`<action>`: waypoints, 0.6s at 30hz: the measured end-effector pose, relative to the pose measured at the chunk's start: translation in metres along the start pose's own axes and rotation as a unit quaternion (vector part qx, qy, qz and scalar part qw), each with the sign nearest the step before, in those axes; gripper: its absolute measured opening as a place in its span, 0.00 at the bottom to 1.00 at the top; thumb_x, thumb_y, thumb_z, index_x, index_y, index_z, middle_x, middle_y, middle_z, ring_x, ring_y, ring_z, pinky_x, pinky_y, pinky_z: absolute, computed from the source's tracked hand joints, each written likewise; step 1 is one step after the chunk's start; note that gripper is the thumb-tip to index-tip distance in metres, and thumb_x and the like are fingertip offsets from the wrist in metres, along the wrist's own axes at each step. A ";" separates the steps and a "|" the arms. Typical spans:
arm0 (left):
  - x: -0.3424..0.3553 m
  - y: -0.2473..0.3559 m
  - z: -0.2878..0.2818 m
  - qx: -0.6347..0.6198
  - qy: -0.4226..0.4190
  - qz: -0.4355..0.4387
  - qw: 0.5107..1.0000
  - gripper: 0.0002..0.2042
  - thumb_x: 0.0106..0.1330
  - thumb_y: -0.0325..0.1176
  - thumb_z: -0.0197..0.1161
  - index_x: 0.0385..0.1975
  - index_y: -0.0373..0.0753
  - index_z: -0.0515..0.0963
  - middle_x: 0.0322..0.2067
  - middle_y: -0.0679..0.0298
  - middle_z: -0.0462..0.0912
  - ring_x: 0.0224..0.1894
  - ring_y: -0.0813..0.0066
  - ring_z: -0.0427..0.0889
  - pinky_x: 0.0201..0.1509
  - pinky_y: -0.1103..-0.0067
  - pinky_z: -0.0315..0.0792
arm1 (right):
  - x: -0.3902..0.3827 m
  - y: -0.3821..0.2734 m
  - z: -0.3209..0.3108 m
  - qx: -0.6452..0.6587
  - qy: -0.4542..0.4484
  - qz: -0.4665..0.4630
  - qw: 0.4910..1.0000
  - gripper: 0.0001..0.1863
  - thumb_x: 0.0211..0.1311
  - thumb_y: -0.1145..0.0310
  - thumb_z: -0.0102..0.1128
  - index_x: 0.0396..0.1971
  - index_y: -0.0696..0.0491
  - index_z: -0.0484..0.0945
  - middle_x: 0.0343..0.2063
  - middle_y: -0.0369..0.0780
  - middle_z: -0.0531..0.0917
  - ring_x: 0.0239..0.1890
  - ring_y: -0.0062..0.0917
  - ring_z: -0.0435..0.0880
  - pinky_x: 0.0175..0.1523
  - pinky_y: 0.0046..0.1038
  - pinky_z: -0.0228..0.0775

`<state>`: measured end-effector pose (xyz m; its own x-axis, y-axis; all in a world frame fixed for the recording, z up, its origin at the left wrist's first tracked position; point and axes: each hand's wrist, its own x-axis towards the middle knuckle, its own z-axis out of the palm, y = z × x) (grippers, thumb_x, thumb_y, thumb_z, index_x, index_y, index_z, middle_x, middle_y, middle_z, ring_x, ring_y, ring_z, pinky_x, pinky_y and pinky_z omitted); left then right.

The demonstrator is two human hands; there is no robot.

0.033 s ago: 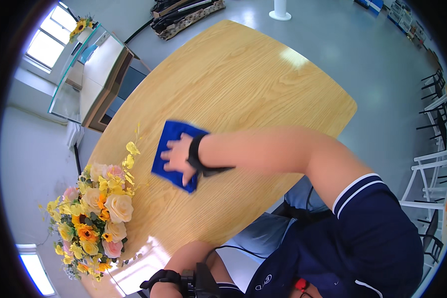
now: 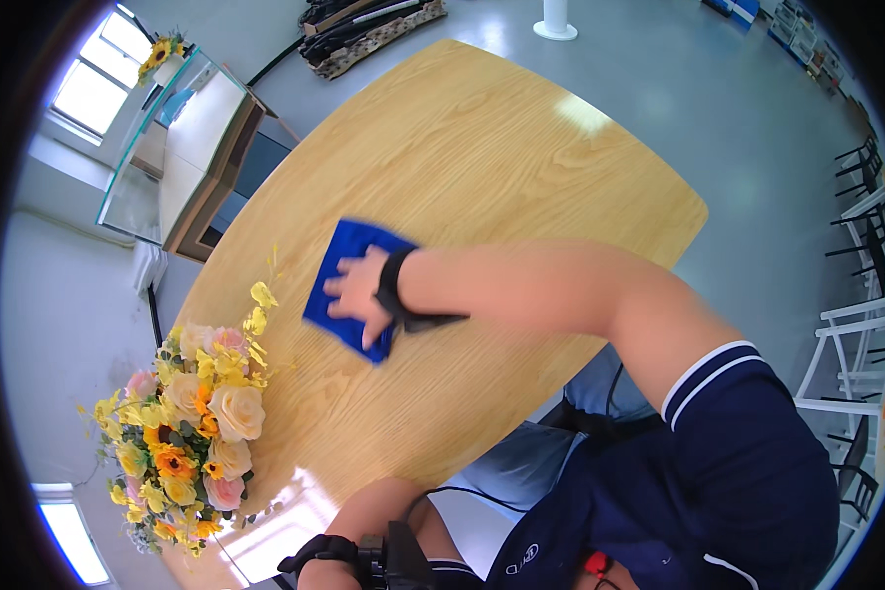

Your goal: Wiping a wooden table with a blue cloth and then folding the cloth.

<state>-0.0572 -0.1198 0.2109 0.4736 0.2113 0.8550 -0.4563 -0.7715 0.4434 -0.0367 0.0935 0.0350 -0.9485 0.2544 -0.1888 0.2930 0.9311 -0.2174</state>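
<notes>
Pressing blue cloth [image 2: 350, 240] onto wooden table [image 2: 482, 167] toward left edge with spread right hand [image 2: 366, 287]; seemingly mid-wipe, cannot tell wiped from unwiped.

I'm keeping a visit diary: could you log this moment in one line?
right hand: spread on blue cloth | surface: wood-grain tabletop | nearby: flower arrangement

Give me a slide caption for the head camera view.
Right hand spread on a blue cloth atop a light wood-grain table, near a colourful flower arrangement.
</notes>
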 end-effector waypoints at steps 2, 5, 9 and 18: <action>0.002 -0.001 0.000 0.003 0.006 -0.010 1.000 0.09 0.62 0.27 0.47 0.23 0.38 0.75 0.21 0.61 0.78 0.23 0.69 0.79 0.37 0.64 0.76 | -0.012 0.048 -0.008 0.014 0.024 0.072 0.997 0.40 0.46 0.38 0.61 0.60 0.40 0.66 0.64 0.39 0.62 0.63 0.45 0.60 0.54 0.56 0.63; 0.004 -0.003 0.000 0.007 0.011 -0.022 1.000 0.09 0.63 0.28 0.47 0.23 0.39 0.74 0.21 0.61 0.78 0.23 0.70 0.79 0.37 0.64 0.75 | -0.041 0.120 -0.013 0.023 0.048 0.199 0.979 0.39 0.49 0.38 0.58 0.60 0.41 0.65 0.65 0.44 0.60 0.64 0.49 0.60 0.59 0.55 0.59; 0.005 -0.005 -0.001 0.014 0.026 -0.037 0.999 0.09 0.63 0.28 0.47 0.23 0.39 0.74 0.21 0.62 0.79 0.23 0.70 0.79 0.37 0.64 0.75 | -0.103 0.203 -0.014 0.000 0.093 0.292 0.952 0.41 0.52 0.37 0.55 0.61 0.47 0.64 0.63 0.52 0.60 0.62 0.51 0.62 0.67 0.42 0.51; -0.006 -0.010 -0.013 0.017 0.102 -0.104 0.989 0.10 0.68 0.41 0.52 0.32 0.40 0.71 0.30 0.62 0.81 0.28 0.71 0.80 0.39 0.65 0.73 | -0.162 0.260 -0.012 -0.019 0.045 0.418 0.907 0.42 0.58 0.36 0.46 0.65 0.51 0.57 0.64 0.55 0.56 0.66 0.46 0.57 0.69 0.41 0.46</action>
<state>-0.0653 -0.1052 0.2054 0.3912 0.4822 0.7839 -0.3371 -0.7175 0.6096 0.1915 0.2970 0.0202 -0.4026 0.8948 -0.1929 0.9120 0.4103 -0.0002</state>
